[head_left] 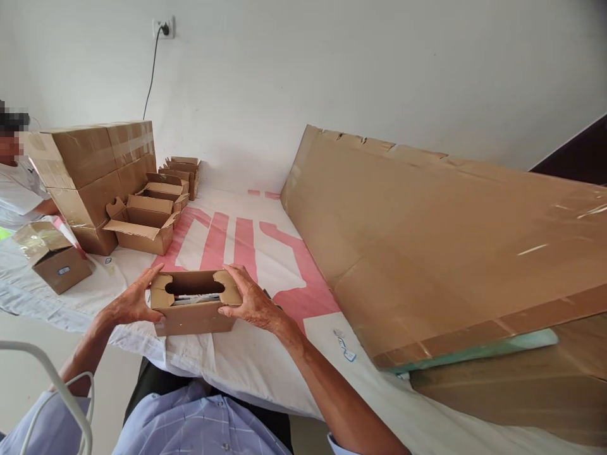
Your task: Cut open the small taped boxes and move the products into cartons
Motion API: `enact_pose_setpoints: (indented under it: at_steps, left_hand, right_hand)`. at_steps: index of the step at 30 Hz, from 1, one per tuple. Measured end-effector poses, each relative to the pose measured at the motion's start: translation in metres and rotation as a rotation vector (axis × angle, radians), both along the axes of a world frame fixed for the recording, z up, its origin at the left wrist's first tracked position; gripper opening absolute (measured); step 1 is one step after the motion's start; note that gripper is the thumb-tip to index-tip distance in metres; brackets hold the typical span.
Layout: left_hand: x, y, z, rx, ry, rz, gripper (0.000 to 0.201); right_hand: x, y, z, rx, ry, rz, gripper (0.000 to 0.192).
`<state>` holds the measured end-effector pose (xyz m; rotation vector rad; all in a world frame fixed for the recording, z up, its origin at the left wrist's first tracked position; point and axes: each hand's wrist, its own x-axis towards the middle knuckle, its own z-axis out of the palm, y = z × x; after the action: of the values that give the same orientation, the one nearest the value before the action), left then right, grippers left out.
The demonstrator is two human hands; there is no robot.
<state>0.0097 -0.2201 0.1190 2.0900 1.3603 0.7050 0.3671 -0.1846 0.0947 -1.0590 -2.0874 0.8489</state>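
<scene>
A small brown cardboard box [194, 321] stands in front of me near the table's front edge. Its two end flaps are folded inward, leaving an opening in the middle, where something pale shows inside; I cannot make out what it is. My left hand [135, 300] grips the box's left end, thumb on the near side and fingers at the far corner. At the right end, my right hand [251, 300] holds it the same way, with the thumb on the near wall.
Several open cardboard boxes [142, 235] line up at the back left, beside a stack of taped cartons [90, 158]. Another box [61, 268] sits at the left edge, near a person in white [19, 196]. A large cardboard sheet [427, 253] leans across the right side of the cloth-covered table [279, 253].
</scene>
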Motion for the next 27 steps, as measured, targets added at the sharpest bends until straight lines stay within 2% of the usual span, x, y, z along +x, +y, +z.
enact_pose_setpoints:
  at_steps: [5, 7, 10, 13, 15, 18, 20, 23, 27]
  left_hand:
    - [-0.003, -0.008, 0.008, -0.029, -0.074, -0.028, 0.129]
    - [-0.002, -0.016, 0.013, -0.024, -0.085, -0.011, 0.122]
    - [0.009, -0.022, 0.022, 0.059, -0.044, 0.128, 0.087]
    - [0.034, -0.02, 0.03, 0.178, 0.114, 0.282, 0.054]
    - [0.054, -0.016, 0.033, 0.202, 0.25, 0.343, 0.039]
    - [0.072, -0.009, 0.035, 0.144, 0.374, 0.413, 0.025]
    - [0.071, -0.005, 0.036, 0.115, 0.341, 0.425, 0.026]
    - [0.052, -0.002, 0.041, 0.118, 0.125, 0.329, 0.037]
    - [0.021, -0.008, 0.051, 0.116, -0.114, 0.229, 0.061]
  right_hand:
    - [0.002, -0.009, 0.001, -0.055, -0.018, -0.013, 0.115]
    - [0.001, -0.013, 0.004, -0.026, 0.005, -0.017, 0.11]
    - [-0.013, -0.014, 0.012, 0.082, 0.023, -0.116, 0.094]
    - [-0.035, -0.01, 0.017, 0.149, -0.049, -0.228, 0.085]
    - [-0.048, -0.006, 0.018, 0.151, -0.128, -0.261, 0.083]
    - [-0.054, -0.001, 0.018, 0.158, -0.162, -0.261, 0.08]
    - [-0.046, 0.001, 0.019, 0.168, -0.088, -0.234, 0.073]
    - [-0.021, 0.006, 0.018, 0.104, 0.098, -0.219, 0.063]
    - [0.012, 0.011, 0.006, 0.062, 0.217, -0.315, 0.055]
